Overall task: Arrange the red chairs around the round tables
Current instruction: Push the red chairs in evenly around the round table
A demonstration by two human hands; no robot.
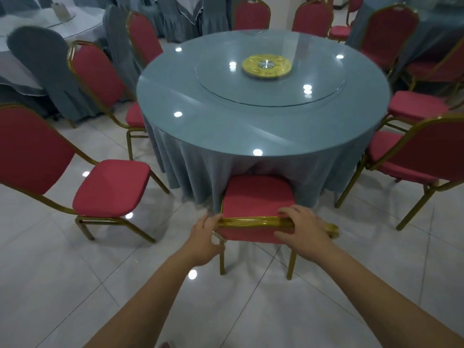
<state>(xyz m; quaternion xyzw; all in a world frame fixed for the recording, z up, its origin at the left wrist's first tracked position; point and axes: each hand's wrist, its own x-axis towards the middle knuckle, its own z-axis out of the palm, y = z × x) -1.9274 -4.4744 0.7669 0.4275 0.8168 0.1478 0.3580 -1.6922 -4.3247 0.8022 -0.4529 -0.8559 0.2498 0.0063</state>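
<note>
The left hand (204, 237) and right hand (303, 232) each grip a top corner of the chair (256, 197) back, likely to steer it squarely, its seat front already tucked under the near edge of the table (251, 126)

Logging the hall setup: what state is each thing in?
Near red chair, upright, seat front under the tablecloth.
Left hand, holds its top rail.
Right hand, holds its top rail.
Left red chair, pulled out, standing clear of the table.
Round table, covered, glass turntable on top.
</note>
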